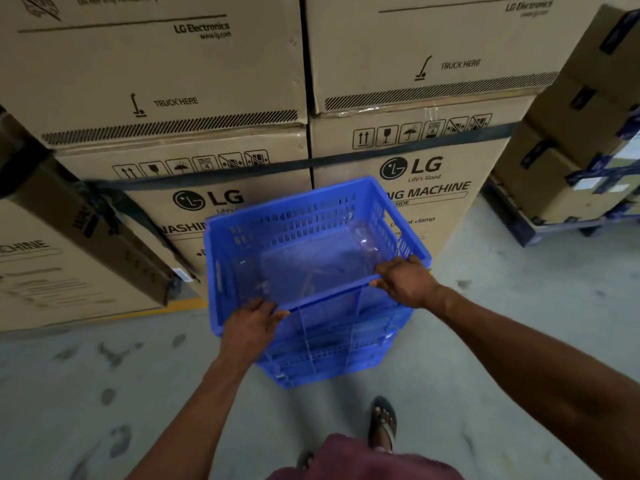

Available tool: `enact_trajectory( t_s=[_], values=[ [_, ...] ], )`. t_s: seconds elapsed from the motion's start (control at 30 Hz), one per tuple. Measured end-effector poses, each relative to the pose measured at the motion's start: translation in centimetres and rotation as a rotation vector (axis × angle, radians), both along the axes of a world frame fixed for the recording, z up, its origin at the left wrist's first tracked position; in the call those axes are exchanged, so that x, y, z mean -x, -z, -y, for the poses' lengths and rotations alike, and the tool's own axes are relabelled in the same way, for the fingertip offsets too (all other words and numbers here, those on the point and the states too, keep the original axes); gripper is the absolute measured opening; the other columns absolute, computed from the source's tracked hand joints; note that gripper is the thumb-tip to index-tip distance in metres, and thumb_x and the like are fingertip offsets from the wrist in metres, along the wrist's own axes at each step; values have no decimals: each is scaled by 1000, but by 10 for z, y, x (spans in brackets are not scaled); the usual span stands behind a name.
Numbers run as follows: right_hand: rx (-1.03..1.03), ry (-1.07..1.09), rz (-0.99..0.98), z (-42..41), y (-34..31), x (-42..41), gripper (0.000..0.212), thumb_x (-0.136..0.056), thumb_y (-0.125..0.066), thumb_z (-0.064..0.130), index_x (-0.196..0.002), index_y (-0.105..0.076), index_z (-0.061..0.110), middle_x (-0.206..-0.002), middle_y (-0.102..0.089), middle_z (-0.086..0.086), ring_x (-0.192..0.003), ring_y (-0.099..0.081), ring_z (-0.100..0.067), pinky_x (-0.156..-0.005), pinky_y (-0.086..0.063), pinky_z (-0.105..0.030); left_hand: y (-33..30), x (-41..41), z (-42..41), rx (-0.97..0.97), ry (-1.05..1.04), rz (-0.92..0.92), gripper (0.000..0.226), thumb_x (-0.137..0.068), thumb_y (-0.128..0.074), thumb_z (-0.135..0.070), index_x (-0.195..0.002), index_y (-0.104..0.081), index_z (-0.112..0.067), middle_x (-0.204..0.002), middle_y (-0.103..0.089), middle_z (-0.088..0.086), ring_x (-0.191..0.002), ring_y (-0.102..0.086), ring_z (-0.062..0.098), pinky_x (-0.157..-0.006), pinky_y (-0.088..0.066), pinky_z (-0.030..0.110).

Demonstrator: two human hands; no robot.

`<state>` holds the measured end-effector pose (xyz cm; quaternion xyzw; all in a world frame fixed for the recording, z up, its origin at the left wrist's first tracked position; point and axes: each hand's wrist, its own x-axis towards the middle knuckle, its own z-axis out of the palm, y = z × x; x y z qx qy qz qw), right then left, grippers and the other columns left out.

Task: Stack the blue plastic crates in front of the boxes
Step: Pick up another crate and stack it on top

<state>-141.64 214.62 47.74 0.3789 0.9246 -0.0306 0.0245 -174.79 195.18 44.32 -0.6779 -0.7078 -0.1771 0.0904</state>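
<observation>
Top crate held level over the stack, in front of the boxes.
Your left hand (250,323) and right hand (405,282) each clamp the near rim of the crate (311,251), so it stays square above the stacked crates (332,355) under your grip, ahead of the boxes (214,188).

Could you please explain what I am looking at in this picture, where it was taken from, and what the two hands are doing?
This single picture comes from a camera worn on a person's head, looking forward and down, so the arms reach in from the bottom. No machine is involved. The left hand and right hand both grip the near rim of a blue slotted plastic crate, which sits on top of other blue crates on the grey concrete floor. A clear plastic sheet seems to lie inside the top crate. Behind stand large brown cardboard washing-machine boxes. A sandalled foot shows below.
</observation>
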Motion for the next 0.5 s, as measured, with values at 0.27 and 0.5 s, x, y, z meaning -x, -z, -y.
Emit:
enact_trajectory(
  t_s=[0.27, 0.5],
  values=[
    [89, 180, -6, 42, 0, 32, 31, -102, -37, 53, -100, -53, 26, -114, -67, 0, -113, -56, -30, -93, -39, -48, -3, 73, -37, 98, 157, 19, 63, -100, -26, -71, -100, -70, -25, -88, -73, 2, -80, -71, 31, -61, -56, 39],
    [49, 161, 20, 17, -5, 12, 35, -102, -36, 54, -111, -55, 26, -121, -64, -1, -118, -56, -29, -96, -39, -48, -10, 33, -52, 166, 42, 64, 80, -90, -14, -79, -95, -73, -24, -85, -75, 4, -78, -71, 30, -64, -56, 39]
  ],
)
